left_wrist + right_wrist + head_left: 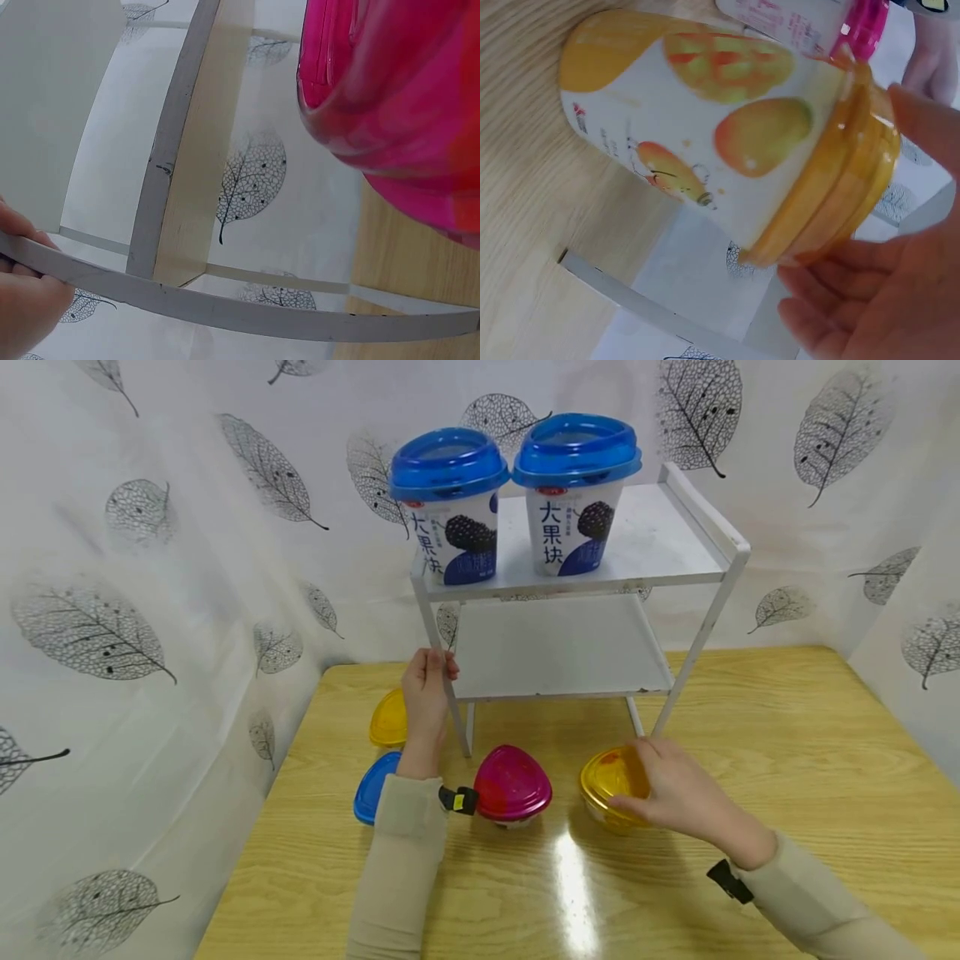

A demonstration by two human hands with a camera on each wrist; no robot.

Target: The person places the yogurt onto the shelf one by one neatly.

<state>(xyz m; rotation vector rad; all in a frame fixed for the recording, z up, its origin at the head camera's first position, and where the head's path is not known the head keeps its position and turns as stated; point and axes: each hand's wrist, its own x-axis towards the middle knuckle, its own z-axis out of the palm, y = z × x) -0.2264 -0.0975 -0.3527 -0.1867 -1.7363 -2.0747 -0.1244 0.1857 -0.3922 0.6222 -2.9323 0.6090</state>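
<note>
My left hand (426, 681) grips the left upright of a white two-tier rack (562, 643); in the left wrist view its fingers (22, 225) curl round the bar. My right hand (678, 789), blurred in the head view, holds a yogurt cup with a yellow lid (600, 781). In the right wrist view, thumb and fingers lie on either side of the lid (840, 172); mangoes are printed on the cup. A magenta-lidded cup (512, 782) stands between my arms. Two blue-lidded blackberry yogurt cups, left (457, 510) and right (573, 497), stand on the top shelf.
Left of the rack, a yellow lid (388, 720) and a blue lid (375, 789) show, partly hidden by my left arm. The rack stands on a wooden table (810, 760), in front of a leaf-patterned curtain (187, 610). The lower shelf tilts forward.
</note>
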